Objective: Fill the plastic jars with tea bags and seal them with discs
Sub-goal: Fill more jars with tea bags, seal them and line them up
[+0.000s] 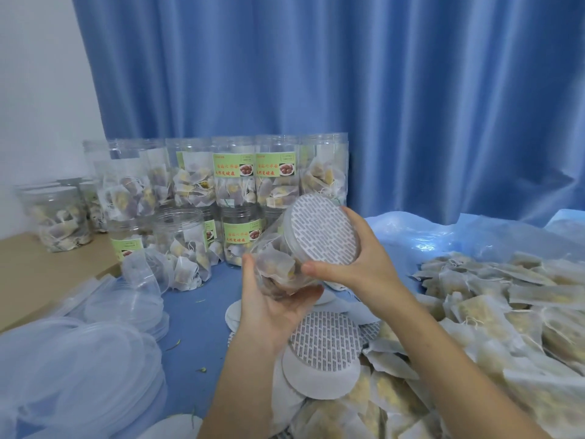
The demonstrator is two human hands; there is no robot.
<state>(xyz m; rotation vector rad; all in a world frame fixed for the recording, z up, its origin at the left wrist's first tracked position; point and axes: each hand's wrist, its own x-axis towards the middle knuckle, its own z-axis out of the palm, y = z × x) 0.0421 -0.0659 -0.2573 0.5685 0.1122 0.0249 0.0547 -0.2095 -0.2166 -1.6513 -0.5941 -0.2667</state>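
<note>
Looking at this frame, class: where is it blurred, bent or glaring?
Head view: even, soft light; lids at lower left blurred; curtain folds bow from the wide lens; faint glare on the stacked jars; hands and held jar fairly sharp.

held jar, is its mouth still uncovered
No: a printed disc covers the mouth of the jar, which the left hand and right hand hold tilted.

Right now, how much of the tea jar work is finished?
Done: filled jars stacked by the curtain. In hand: the left hand holds a filled jar while the right hand grips its disc-covered mouth. Left: many loose tea bags and spare discs.
</note>
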